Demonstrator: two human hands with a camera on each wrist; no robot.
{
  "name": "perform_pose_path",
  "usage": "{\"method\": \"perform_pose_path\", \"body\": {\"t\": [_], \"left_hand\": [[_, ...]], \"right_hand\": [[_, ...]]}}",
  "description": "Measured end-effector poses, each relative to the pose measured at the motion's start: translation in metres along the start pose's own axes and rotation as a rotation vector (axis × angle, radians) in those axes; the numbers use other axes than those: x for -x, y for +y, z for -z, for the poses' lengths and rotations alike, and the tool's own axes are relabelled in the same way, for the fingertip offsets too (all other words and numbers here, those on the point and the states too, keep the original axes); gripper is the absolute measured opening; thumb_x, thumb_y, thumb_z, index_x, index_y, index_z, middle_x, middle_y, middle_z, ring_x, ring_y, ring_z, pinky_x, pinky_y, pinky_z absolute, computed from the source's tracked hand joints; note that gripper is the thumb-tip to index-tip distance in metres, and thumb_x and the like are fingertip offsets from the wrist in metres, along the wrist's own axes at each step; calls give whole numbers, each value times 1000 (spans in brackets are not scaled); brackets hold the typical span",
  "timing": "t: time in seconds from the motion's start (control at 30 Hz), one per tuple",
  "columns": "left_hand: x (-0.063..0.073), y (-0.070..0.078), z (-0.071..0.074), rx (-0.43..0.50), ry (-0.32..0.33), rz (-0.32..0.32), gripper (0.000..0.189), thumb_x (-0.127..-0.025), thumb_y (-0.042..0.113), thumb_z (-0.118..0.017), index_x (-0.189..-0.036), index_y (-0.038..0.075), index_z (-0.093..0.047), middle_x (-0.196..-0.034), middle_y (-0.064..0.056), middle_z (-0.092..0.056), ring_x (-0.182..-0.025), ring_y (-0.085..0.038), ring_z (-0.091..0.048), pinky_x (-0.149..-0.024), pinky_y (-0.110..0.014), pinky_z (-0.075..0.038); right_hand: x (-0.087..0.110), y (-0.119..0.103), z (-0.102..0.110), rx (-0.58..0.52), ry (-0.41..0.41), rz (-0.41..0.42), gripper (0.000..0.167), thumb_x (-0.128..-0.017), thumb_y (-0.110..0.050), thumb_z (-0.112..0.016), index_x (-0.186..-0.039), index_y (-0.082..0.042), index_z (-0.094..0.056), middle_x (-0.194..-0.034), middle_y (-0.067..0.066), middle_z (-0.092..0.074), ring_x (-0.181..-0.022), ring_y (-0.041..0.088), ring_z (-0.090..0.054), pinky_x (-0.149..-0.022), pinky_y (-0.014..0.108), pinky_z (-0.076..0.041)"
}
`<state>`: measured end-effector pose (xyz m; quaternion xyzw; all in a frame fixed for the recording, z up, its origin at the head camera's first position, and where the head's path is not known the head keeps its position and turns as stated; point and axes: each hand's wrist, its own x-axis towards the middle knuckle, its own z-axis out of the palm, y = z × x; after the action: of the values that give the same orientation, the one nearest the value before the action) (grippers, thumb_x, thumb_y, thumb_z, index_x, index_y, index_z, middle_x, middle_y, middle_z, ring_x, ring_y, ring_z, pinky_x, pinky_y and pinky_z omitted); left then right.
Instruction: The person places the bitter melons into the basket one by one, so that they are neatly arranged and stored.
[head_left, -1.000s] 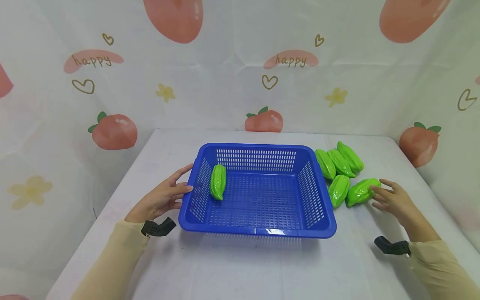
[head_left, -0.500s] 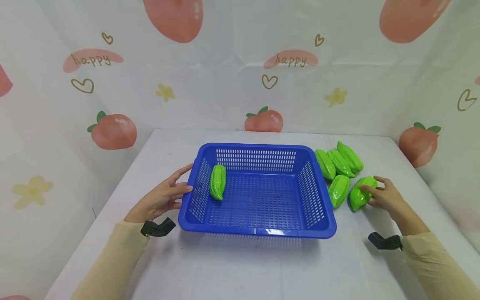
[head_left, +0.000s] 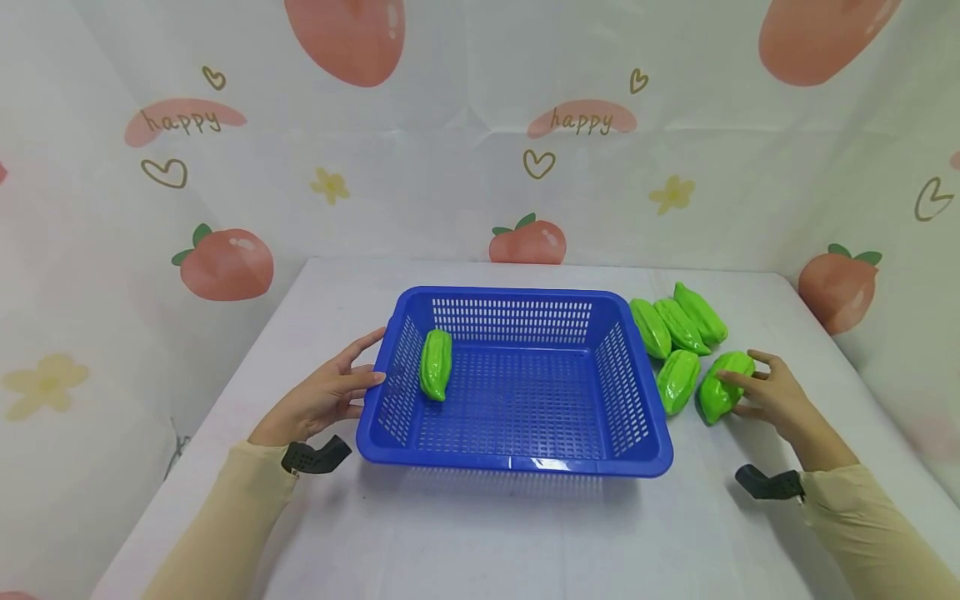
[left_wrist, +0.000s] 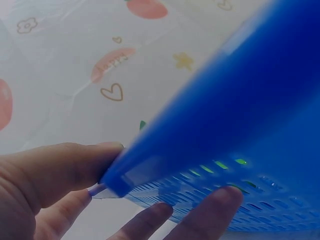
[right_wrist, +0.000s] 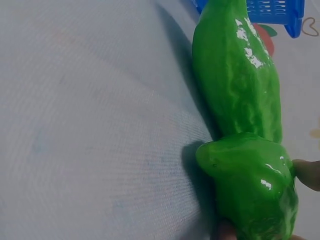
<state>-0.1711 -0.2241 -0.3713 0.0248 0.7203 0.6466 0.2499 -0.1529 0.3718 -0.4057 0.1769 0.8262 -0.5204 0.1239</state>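
Observation:
My left hand (head_left: 322, 392) holds the left rim of a blue perforated plastic basket (head_left: 517, 464). In the left wrist view, the thumb (left_wrist: 75, 167) is at the rim edge and other fingers lie under it against the slotted wall. One glossy green ribbed vegetable (head_left: 436, 365) lies inside the basket at its left. To the basket's right, my right hand (head_left: 780, 400) grips another green ribbed vegetable (head_left: 723, 387), low over the table. In the right wrist view, this held vegetable overlaps a neighbouring one (right_wrist: 235, 75); fingertips show at its right side and bottom.
Several more green ribbed vegetables (head_left: 681, 327) lie close together at the basket's right side. The white-covered table (head_left: 480, 542) meets a printed cloth backdrop (head_left: 450, 167) at the rear and sides.
My right hand has moved left and closed round the nearest vegetable, turning it more upright in the view. The left hand and the basket have stayed put.

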Motion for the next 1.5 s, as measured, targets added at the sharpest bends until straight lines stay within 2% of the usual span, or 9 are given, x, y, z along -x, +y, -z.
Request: {"method": "perform_pose_path", "body": {"t": [0.13, 0.37, 0.6, 0.7, 0.77, 0.83, 0.93, 1.2, 1.5], "left_hand": [[0, 1, -1, 2, 15, 13, 81, -94, 22, -65, -155, 37, -13, -136, -19, -47, -103, -23, -67, -84, -45, -57], [1, 2, -1, 23, 11, 25, 81, -93, 23, -65, -154, 38, -14, -141, -21, -42, -105, -23, -67, -86, -45, -56], [2, 3, 0, 23, 0, 26, 82, -93, 24, -65, -155, 38, -13, -143, -22, -41, -106, -24, -66, -88, -45, -56], [1, 3, 0, 18, -1, 20, 81, -94, 24, -64, -155, 38, -13, -144, -22, -40, -106, -24, -66, -87, -45, -56], [1, 3, 0, 11, -1, 13, 81, -94, 23, -64, -155, 37, -13, -144, -23, -40, -105, -24, -67, -86, -45, -56], [1, 3, 0, 7, -7, 7, 81, -95, 21, -63, -155, 37, -12, -143, -23, -40, -104, -24, -67, -85, -46, -57], [0, 3, 0, 5, -14, 0, 81, -95, 20, -63, -155, 36, -12, -142, -23, -41, -103, -24, -68, -85, -46, -57], [1, 3, 0, 0, -16, 0, 81, -95, 21, -63, -155, 36, -11, -142, -24, -41, -104, -24, -68, -84, -46, -57], [2, 3, 0, 24, -2, 15, 81, -94, 22, -64, -155, 37, -13, -142, -21, -42, -104, -23, -68, -85, -44, -56]], "right_hand": [[2, -1, 2, -31, -12, 14, 91, -99, -32, -51, -148, 6, 15, -149, 44, 10, -136, 54, -19, -73, 24, -59], [5, -6, 9, -26, -17, 61, 91, -99, -32, -52, -148, 6, 15, -149, 45, 9, -126, 46, -31, -73, 20, -57], [9, -19, 14, -61, -13, 103, 92, -99, -33, -52, -149, 5, 15, -150, 42, 11, -130, 48, -28, -72, 18, -57], [10, -25, 16, -88, -7, 142, 92, -99, -31, -54, -150, 3, 14, -151, 41, 10, -110, 20, -53, -71, 16, -56], [11, -30, 17, -135, -4, 174, 92, -98, -27, -56, -151, 2, 13, -151, 41, 11, -91, -2, -54, -69, 16, -56], [12, -35, 16, -192, -5, 206, 92, -97, -23, -57, -152, 0, 13, -150, 41, 10, -81, -13, -51, -67, 16, -56], [15, -45, 15, -259, 3, 238, 93, -95, -21, -61, -154, -5, 10, -150, 39, 7, -79, -13, -52, -65, 16, -56], [23, -77, 6, -284, 16, 330, 86, -96, -19, -60, -156, -12, 1, -149, 29, -6, -90, -5, -53, -68, 13, -54], [32, -121, -17, -246, 19, 395, 84, -94, -21, -62, -156, -15, -5, -154, 31, 2, -96, 2, -50, -70, 11, -53]]}}
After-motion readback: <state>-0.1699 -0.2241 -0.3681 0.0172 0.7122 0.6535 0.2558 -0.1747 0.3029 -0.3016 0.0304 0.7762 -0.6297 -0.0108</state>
